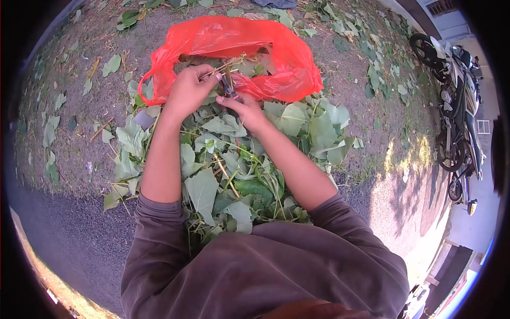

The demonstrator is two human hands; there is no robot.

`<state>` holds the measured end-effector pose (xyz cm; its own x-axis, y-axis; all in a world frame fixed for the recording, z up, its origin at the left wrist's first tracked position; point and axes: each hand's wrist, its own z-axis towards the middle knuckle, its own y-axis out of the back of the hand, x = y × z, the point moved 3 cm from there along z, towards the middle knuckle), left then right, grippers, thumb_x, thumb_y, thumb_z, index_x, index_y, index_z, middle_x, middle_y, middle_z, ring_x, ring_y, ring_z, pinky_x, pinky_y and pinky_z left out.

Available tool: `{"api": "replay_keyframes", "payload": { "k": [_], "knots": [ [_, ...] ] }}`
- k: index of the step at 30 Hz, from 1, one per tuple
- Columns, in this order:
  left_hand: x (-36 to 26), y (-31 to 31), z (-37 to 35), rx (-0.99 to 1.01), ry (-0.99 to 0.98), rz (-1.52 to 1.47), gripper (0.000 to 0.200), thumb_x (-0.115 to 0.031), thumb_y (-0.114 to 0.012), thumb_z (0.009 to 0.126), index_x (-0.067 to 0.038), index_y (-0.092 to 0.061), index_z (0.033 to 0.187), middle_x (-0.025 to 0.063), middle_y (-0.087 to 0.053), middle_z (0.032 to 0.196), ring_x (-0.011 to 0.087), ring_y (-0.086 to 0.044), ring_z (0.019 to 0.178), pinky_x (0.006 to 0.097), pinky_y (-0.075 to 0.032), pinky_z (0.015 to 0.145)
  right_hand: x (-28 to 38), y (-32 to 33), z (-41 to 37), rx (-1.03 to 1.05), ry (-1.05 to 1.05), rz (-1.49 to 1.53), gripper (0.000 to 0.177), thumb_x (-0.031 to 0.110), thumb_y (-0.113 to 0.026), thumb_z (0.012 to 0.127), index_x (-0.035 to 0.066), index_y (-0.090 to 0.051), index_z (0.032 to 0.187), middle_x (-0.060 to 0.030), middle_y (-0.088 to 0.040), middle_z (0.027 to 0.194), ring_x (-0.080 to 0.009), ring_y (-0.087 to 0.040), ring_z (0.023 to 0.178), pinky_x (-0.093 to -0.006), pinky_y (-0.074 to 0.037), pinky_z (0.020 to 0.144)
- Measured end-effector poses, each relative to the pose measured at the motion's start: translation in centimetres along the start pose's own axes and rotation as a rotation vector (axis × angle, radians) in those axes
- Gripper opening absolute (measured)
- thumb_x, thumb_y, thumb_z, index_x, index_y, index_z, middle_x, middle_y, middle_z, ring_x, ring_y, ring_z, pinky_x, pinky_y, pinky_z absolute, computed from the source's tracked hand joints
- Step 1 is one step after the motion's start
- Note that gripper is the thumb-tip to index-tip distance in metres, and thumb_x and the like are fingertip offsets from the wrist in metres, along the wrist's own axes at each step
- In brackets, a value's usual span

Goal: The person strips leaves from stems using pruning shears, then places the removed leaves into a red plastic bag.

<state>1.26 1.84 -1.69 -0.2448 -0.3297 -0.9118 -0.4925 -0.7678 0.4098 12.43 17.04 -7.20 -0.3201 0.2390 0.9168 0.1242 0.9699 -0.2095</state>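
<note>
Your right hand (246,110) has its fingers closed round the cutters (228,86) — their long axis runs away from you, tips leaning slightly left, at the near edge of the red bag (212,33). Your left hand (191,89) pinches thin stems (215,71) just beside them. Leaves (203,192) crowd below; open ground (79,119) lies well left — more to the right.

Two bare hands (188,87), one cutter (228,87), one red bag (212,33)
</note>
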Motion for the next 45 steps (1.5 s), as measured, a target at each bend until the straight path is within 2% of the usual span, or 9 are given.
{"api": "replay_keyframes", "payload": {
  "k": [7,16,23,26,29,32,35,37,45],
  "knots": [
    [-0.6,0.3,-0.2,-0.002,0.024,0.151,0.029,-0.028,-0.072,0.097,0.001,-0.074,0.104,0.0085,-0.062,0.07,0.0164,-0.052,0.063,0.0374,-0.044,0.063,0.0,-0.2,0.0,-0.035,0.002,-0.013,0.031,0.034,-0.085,0.092,0.004,-0.074,0.093,0.0051,-0.065,0.081,-0.0064,-0.057,0.074,-0.0268,-0.047,0.068],
    [0.8,0.1,0.4,0.019,-0.005,0.012,0.031,-0.028,-0.072,0.099,0.003,-0.073,0.104,0.0097,-0.067,0.076,0.0144,-0.055,0.07,0.0363,-0.047,0.068,-0.2,-0.1,0.2,-0.04,0.017,-0.082,0.029,0.03,-0.087,0.091,0.004,-0.077,0.095,0.0039,-0.069,0.082,-0.0056,-0.06,0.078,-0.0262,-0.048,0.072],
    [0.2,0.7,0.2,0.003,0.038,-0.007,0.033,-0.028,-0.073,0.099,0.004,-0.074,0.104,0.008,-0.069,0.078,0.0128,-0.057,0.072,0.0344,-0.05,0.07,-0.5,-0.1,0.6,-0.01,0.001,0.025,0.034,0.039,-0.081,0.094,0.007,-0.071,0.092,0.0055,-0.062,0.079,-0.007,-0.054,0.072,-0.0269,-0.042,0.067],
    [-0.7,0.8,-0.1,0.003,0.066,0.045,0.035,-0.03,-0.072,0.099,0.004,-0.075,0.107,0.0114,-0.074,0.082,0.0164,-0.066,0.075,0.0354,-0.052,0.074,-1.2,0.3,1.1,-0.039,0.005,0.07,0.035,0.042,-0.079,0.094,0.007,-0.07,0.092,0.0049,-0.061,0.079,-0.008,-0.054,0.072,-0.0255,-0.039,0.067],
    [-1.9,0.9,-0.5,-0.055,0.031,0.121,0.032,-0.028,-0.068,0.104,0.004,-0.073,0.11,0.0037,-0.069,0.083,0.0098,-0.059,0.077,0.0301,-0.048,0.072,-0.9,0.3,0.9,-0.055,0.012,0.073,0.035,0.042,-0.078,0.095,0.008,-0.07,0.091,0.0038,-0.061,0.078,-0.0088,-0.055,0.072,-0.0256,-0.039,0.067],
    [-1.8,0.8,-0.6,-0.091,-0.01,0.142,0.034,-0.03,-0.066,0.105,0.003,-0.073,0.113,0.0091,-0.072,0.086,0.0121,-0.063,0.079,0.0317,-0.051,0.076,-0.6,0.3,0.8,-0.072,0.047,0.099,0.035,0.041,-0.076,0.097,0.008,-0.069,0.091,0.002,-0.063,0.078,-0.0094,-0.057,0.072,-0.0265,-0.041,0.067],
    [-2.0,0.8,-0.7,0.0,0.001,0.188,0.034,-0.029,-0.067,0.104,0.002,-0.074,0.115,0.012,-0.074,0.089,0.0147,-0.065,0.081,0.0326,-0.052,0.078,-0.5,0.2,0.7,-0.081,0.065,0.144,0.034,0.04,-0.075,0.098,0.007,-0.069,0.093,0.0004,-0.065,0.078,-0.0101,-0.059,0.072,-0.0269,-0.043,0.068],
    [-2.0,0.9,-0.6,0.014,-0.016,0.203,0.032,-0.029,-0.066,0.102,-0.003,-0.076,0.117,0.0224,-0.075,0.093,0.0364,-0.073,0.086,0.044,-0.055,0.081,-0.4,0.2,0.6,-0.083,0.066,0.16,0.034,0.04,-0.075,0.099,0.007,-0.069,0.094,-0.0003,-0.066,0.078,-0.0105,-0.06,0.072,-0.027,-0.044,0.068],
    [-2.9,1.0,-1.1,0.097,0.0,0.307,0.032,-0.029,-0.064,0.104,-0.002,-0.076,0.117,0.0271,-0.072,0.088,0.0439,-0.07,0.083,0.047,-0.054,0.079,-0.1,0.1,0.3,-0.09,0.021,0.251,0.034,0.04,-0.075,0.099,0.007,-0.068,0.093,-0.0011,-0.065,0.077,-0.0113,-0.061,0.071,-0.0272,-0.044,0.066]
  ]
}}
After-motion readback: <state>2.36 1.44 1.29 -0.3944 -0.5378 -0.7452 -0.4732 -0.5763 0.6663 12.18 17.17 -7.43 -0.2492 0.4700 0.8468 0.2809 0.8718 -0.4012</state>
